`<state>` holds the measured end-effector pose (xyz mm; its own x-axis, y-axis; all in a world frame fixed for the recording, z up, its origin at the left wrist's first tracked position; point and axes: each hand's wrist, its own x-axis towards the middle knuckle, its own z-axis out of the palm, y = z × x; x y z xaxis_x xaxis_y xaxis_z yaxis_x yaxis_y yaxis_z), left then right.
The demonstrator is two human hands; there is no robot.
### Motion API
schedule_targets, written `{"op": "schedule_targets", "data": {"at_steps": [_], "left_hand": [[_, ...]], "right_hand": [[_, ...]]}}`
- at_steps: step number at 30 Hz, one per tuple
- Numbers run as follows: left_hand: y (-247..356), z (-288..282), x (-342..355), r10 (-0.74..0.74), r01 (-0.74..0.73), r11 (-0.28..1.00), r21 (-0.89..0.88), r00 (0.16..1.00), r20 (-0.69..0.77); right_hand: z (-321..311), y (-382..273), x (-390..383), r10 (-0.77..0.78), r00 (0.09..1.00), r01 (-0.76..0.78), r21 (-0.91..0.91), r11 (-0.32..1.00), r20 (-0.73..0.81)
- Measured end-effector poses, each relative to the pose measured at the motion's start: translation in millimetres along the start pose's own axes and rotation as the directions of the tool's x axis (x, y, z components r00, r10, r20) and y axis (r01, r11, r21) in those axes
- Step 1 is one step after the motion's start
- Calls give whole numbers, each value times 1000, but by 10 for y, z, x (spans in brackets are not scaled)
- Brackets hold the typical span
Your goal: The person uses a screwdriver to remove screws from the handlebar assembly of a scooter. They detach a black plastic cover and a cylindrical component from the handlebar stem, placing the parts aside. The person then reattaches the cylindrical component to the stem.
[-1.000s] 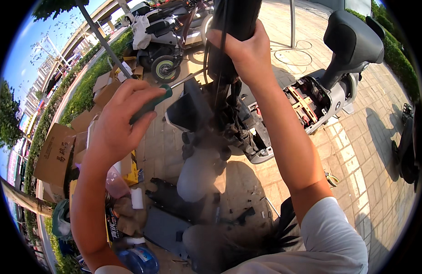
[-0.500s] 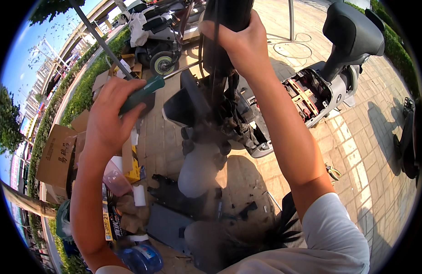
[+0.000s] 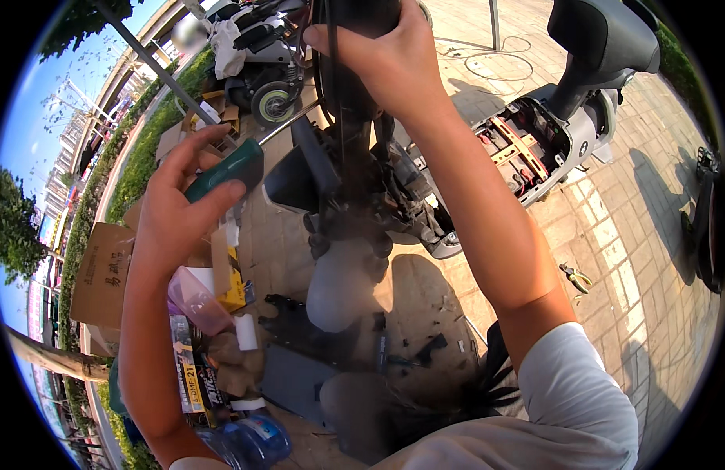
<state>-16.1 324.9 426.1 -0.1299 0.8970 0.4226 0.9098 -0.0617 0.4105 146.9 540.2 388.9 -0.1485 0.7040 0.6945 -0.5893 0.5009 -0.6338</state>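
A screwdriver (image 3: 231, 174) with a thick green handle lies across my left hand (image 3: 174, 196). The thumb rests along the handle, while the index finger is raised off it. Its metal shaft slants up to the dark front column of a partly dismantled scooter, where the tip is hard to make out. At the top, my right hand (image 3: 402, 74) is wrapped round a black housing (image 3: 370, 17) on that column, thumb on the near side. Dark cables (image 3: 337, 86) run down beside the thumb. Behind stands the scooter's grey body (image 3: 570, 145), its compartment uncovered, with an orange frame (image 3: 519, 149) inside.
Cardboard boxes (image 3: 100, 274), a pink plastic bin (image 3: 196, 298) and a clear blue bottle (image 3: 257, 442) sit at the left. A dark panel (image 3: 296, 384) and small black parts lie on the paving. Pliers (image 3: 576, 278) lie to the right; another scooter (image 3: 272, 98) stands behind.
My left index finger has lifted and the grip has loosened, baring more of the screwdriver's handle. The view has shifted slightly, and the right hand with the black housing appears further left.
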Motion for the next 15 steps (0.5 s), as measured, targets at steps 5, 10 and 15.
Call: {"op": "schedule_targets", "data": {"at_steps": [5,10,15], "left_hand": [[-58,-72,133,-500,739,351,-575,667,552],[16,93,14,201,-176,943,282,978,-61],[123,56,51,-515,500,610,-615,840,172]], "right_hand": [[-49,-59,-34,66,997,-69,-112,991,-27],[-33,-101,-37,82,997,-82,-53,995,-7],[-90,-92,16,56,987,-59,21,998,148]]}}
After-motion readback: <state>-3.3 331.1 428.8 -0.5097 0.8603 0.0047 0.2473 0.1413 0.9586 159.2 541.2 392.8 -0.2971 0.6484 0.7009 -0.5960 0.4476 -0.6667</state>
